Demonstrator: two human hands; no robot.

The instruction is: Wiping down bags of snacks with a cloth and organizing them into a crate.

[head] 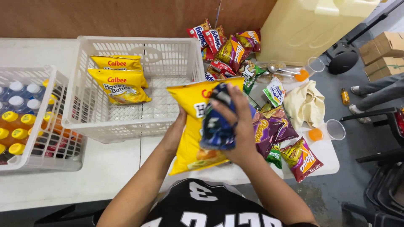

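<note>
Nearest the camera, the right hand (233, 126) gripped a dark blue packet (216, 124), fingers curled over its top. Just behind it, the left hand (179, 126) held a yellow chip bag (191, 126) by its left edge; its fingers were hidden behind the bag, so how tightly they closed could not be told. Both packs hung above the desk's front edge, right of the white basket (185, 54).

Two matching yellow bags (120, 80) already lay in that basket's back left corner, with most of its floor bare. A heap of red, purple and green snack packs (235, 50) was spread along the desk's right side, from the back edge to the front right corner, beside a cloth (305, 103) and plastic cups (334, 130). A second basket (50, 138) at the left edge held bottles. Judging from this, the sorting looked barely started: two bags in, two in hand, the heap left.
</note>
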